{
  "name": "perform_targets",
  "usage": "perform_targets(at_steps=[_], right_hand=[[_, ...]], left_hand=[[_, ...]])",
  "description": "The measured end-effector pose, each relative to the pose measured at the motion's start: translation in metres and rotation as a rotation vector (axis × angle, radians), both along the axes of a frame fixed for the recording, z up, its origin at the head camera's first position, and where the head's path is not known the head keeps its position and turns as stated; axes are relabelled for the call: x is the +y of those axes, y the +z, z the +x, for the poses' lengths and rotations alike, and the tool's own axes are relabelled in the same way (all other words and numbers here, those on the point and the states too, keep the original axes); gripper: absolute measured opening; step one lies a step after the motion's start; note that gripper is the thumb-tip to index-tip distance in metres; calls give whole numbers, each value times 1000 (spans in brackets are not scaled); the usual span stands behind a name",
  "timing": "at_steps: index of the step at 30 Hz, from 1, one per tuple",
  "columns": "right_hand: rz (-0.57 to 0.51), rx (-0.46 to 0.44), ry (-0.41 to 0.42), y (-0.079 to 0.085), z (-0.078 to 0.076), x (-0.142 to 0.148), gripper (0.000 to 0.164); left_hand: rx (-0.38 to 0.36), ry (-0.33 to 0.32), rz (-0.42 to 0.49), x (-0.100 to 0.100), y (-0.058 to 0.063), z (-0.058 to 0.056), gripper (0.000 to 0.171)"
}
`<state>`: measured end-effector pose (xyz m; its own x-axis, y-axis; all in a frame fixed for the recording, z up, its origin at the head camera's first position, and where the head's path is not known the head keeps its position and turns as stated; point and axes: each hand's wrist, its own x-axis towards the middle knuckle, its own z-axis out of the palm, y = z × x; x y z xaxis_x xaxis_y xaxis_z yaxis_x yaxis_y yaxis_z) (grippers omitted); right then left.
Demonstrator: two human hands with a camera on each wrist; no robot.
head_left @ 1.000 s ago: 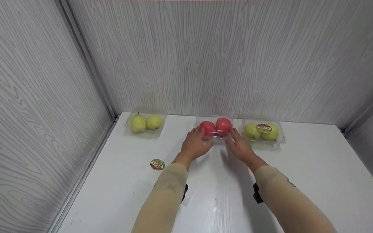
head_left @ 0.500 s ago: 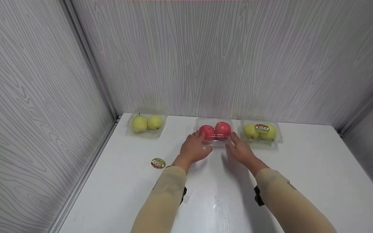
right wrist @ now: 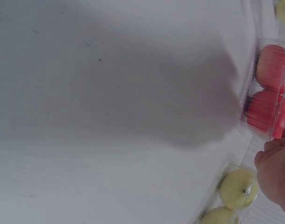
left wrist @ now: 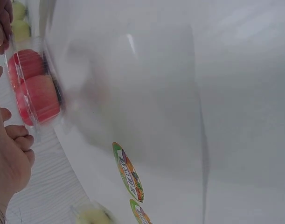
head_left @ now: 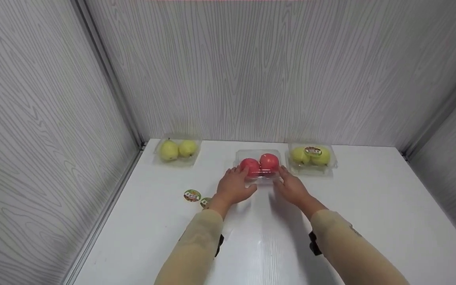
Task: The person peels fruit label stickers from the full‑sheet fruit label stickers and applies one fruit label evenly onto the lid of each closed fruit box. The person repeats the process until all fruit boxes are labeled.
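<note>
A clear plastic box with two red apples (head_left: 269,162) sits mid-table toward the back. My left hand (head_left: 234,186) holds its left end, fingers along the side and thumb apart in front. At the other end, my right hand (head_left: 292,187) holds the box, its bent fingers (right wrist: 273,147) against the edge in the right wrist view. The apples (left wrist: 39,95) also show through the plastic in the left wrist view. Whether the box is slightly raised is hard to tell. Close to its right stands a box of yellow-green pears (head_left: 320,157) with an oval label (head_left: 313,151).
Another clear box of pears (head_left: 169,150) stands at the back left, with no label seen on it. Two oval fruit stickers (head_left: 192,195) lie left of my left forearm. Grey wood-grain walls (head_left: 228,79) enclose the back and sides of the white table (head_left: 141,237).
Both hands and the apple box have moved a little toward me, away from the back wall. The second sticker has come out from behind my left forearm. The view has shifted slightly.
</note>
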<state>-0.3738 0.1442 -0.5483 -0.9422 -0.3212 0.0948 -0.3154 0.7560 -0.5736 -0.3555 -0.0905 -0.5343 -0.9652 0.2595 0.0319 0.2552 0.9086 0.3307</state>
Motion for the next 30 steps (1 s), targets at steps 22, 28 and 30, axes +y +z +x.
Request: perform_targets(at_steps=[22,28,30], right_hand=[[27,8,-28,-9,45,14,59],[23,9,-46,-6,58,19,60],[22,11,-45,-5,62,20,60]], left_hand=[[89,-32,-74,11,-15,40,72],[113,-50,-92,14,-12,53,70],[112,-51,-99,15,-11,56,69]])
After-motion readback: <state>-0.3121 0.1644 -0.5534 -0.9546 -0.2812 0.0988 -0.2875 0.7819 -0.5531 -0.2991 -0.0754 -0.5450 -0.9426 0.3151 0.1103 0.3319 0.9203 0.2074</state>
